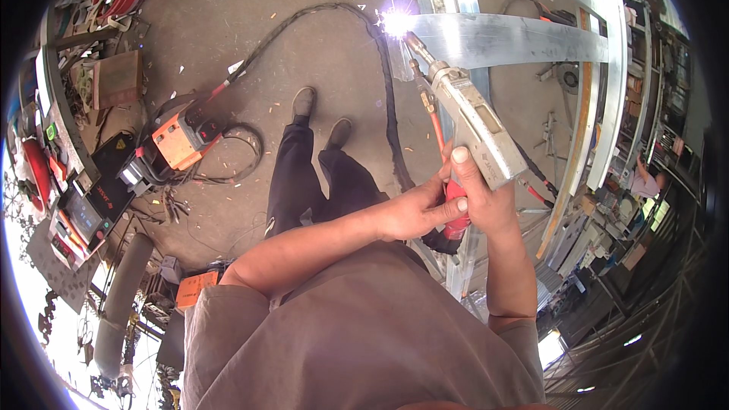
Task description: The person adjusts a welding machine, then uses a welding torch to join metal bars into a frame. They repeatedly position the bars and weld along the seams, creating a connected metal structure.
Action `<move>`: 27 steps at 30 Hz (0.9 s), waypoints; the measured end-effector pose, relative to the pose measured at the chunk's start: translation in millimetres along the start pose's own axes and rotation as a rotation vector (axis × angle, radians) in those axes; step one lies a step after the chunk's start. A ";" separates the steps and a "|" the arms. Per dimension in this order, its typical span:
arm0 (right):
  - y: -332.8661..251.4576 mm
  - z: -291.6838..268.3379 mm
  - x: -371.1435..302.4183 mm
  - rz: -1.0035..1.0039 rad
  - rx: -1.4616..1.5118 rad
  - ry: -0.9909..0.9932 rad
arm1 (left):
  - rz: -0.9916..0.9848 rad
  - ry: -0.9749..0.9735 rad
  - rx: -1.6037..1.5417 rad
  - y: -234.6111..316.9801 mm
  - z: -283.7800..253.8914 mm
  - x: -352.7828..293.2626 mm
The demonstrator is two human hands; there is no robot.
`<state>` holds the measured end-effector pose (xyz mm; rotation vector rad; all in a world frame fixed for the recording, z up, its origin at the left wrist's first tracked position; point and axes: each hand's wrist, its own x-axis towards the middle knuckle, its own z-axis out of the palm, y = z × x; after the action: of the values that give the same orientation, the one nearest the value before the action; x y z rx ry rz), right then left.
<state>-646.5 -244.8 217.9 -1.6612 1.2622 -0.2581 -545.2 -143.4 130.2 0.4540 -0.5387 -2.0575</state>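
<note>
My right hand [490, 201] is wrapped round the red grip of a handheld welding gun [474, 121], its thumb lying along the silvery body. Against that same grip, my left hand [425, 205] closes from the left side, close to the orange-red wire feed tube [433, 118]. The gun's nozzle points away from me at the end of a flat metal bar [516, 39]. A bright white-violet flare [397, 23] with sparks burns there and hides the joint. From the grip a thick black sleeved cable [389, 99] loops off to the left.
An orange and black machine [181, 140] stands on the floor at left beside a coiled cable [247, 156]. Long metal rails [607, 99] form a frame at right. Shelves with a cardboard box [118, 80] line the left side. Another person [645, 182] is far right.
</note>
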 end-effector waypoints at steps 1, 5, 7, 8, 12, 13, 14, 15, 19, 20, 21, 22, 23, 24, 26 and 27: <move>0.0 0.0 -0.3 0.000 -0.003 -0.002 | -0.006 0.000 0.003 0.0 0.2 -0.3; 0.0 -0.6 -2.1 0.002 -0.020 -0.013 | -0.026 -0.009 0.002 1.0 0.1 -2.0; 0.0 -0.5 -3.3 0.010 -0.020 -0.014 | -0.029 -0.013 0.006 1.5 0.3 -2.7; 0.1 -0.3 -3.9 0.013 -0.019 -0.013 | -0.029 -0.013 0.009 1.5 0.4 -2.9; 0.4 -0.2 -6.7 0.022 -0.015 -0.012 | -0.021 -0.013 0.025 -1.0 1.3 -3.8; 0.6 0.2 -7.3 0.025 -0.013 -0.011 | -0.017 -0.005 0.036 -1.9 1.9 -4.1; 0.7 0.3 -7.9 0.027 -0.014 -0.008 | -0.009 0.007 0.058 -2.8 2.6 -4.5; 1.0 0.5 -8.4 0.029 -0.014 -0.006 | 0.000 0.010 0.057 -3.9 2.9 -5.0; 1.7 -1.1 -9.1 0.025 -0.034 -0.008 | 0.001 0.004 0.046 -5.9 3.2 -4.3; 1.9 -1.3 -9.4 0.023 -0.039 -0.008 | -0.017 0.003 0.040 -6.1 3.3 -4.5; 2.0 -1.4 -9.7 0.020 -0.043 -0.009 | -0.023 0.005 0.044 -6.4 3.5 -4.9; 2.2 -1.2 -10.2 0.019 -0.045 -0.008 | -0.015 0.012 0.062 -6.7 3.6 -5.3; 2.5 -1.0 -10.5 0.014 -0.048 -0.006 | -0.024 0.008 0.053 -7.3 3.7 -5.7; 2.9 -0.8 -10.8 0.009 -0.050 -0.005 | -0.018 0.008 0.058 -8.0 3.8 -5.7; 3.7 -0.5 -11.5 -0.003 -0.053 -0.002 | -0.022 0.006 0.060 -10.0 4.0 -6.4; 3.9 -0.3 -11.9 -0.006 -0.053 0.000 | -0.032 0.004 0.057 -10.9 3.8 -6.3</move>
<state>-654.3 -235.1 219.4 -1.7105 1.2738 -0.2296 -551.6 -132.0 128.2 0.5031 -0.5930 -2.0758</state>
